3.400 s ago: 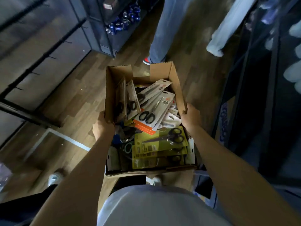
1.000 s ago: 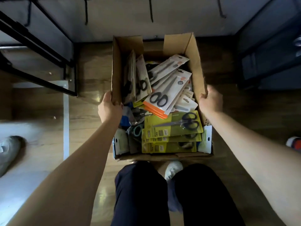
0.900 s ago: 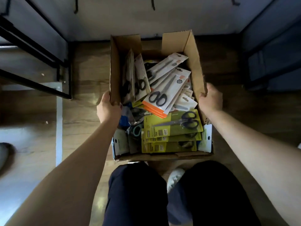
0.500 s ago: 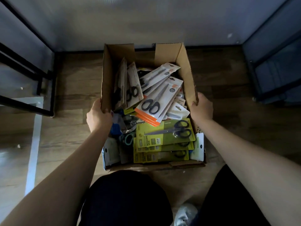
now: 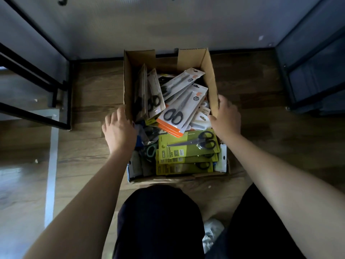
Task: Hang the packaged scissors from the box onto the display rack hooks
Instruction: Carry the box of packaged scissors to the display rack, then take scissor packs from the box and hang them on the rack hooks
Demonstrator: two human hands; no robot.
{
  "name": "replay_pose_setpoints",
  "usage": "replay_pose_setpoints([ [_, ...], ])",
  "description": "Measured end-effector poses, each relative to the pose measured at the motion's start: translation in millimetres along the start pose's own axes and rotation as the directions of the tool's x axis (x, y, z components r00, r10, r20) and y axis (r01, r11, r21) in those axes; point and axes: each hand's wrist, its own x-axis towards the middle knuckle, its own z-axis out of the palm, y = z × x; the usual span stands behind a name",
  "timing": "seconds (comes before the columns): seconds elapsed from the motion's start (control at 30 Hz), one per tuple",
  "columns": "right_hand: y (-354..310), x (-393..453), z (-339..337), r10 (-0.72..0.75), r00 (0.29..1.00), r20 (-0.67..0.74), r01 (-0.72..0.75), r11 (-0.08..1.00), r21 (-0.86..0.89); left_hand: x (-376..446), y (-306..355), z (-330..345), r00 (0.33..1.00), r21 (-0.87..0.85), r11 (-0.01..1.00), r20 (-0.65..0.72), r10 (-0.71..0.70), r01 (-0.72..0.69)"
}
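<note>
On the wooden floor (image 5: 97, 90) before you sits one open brown cardboard box (image 5: 211, 71), holding three yellow-green scissor packs (image 5: 186, 144) among others. Your left hand (image 5: 119, 131) and right hand (image 5: 226, 118) flank it, fingers relaxed, holding nothing.

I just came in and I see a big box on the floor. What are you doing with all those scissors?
A person is crouched over a cardboard box that sits on the wooden floor, full of packaged scissors. The left hand and right hand are open at the box's two sides, fingers relaxed, holding no pack. A white and orange pack lies on top of the pile. Nothing has been hung up yet; two hooks show at the top edge.
</note>
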Motion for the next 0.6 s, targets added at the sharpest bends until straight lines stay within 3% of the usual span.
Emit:
replay_pose_setpoints([
  [0.07, -6.6, -12.7, -4.6, -0.122, 0.992, -0.012, 0.121, 0.988, -0.097, -11.6, 4.3, -6.1, 0.973, 0.095, 0.969, -0.014, 0.231, -0.228],
  [0.13, -12.5, -25.6, -3.3, -0.232, 0.973, -0.012, 0.228, 0.963, -0.147, -24.1, 11.5, -7.1, 0.943, 0.121, 0.940, 0.143, 0.302, -0.319],
  [0.27, -24.9, -43.4, 14.0, -0.436, 0.889, 0.140, 0.456, 0.871, -0.182, -42.1, 15.7, 13.4, 0.858, 0.115, 0.971, 0.498, 0.124, -0.207],
  [0.33, -32.9, -47.4, 28.6, -0.530, 0.802, 0.274, 0.580, 0.800, -0.152, -47.4, 10.7, 29.8, 0.786, 0.116, 0.986, 0.617, 0.022, -0.119],
  [0.43, -46.5, -50.1, 50.2, -0.649, 0.644, 0.405, 0.752, 0.635, -0.179, -51.0, -3.3, 46.5, 0.692, 0.139, 0.989, 0.710, -0.131, 0.044],
  [0.53, -56.2, -47.1, 65.9, -0.715, 0.505, 0.483, 0.862, 0.442, -0.247, -50.7, -17.4, 56.2, 0.635, 0.162, 0.987, 0.764, -0.113, -0.019],
  [0.6, -58.0, -40.1, 69.3, -0.710, 0.485, 0.510, 0.874, 0.401, -0.274, -50.6, -21.0, 61.4, 0.605, 0.158, 0.986, 0.790, -0.097, -0.047],
])
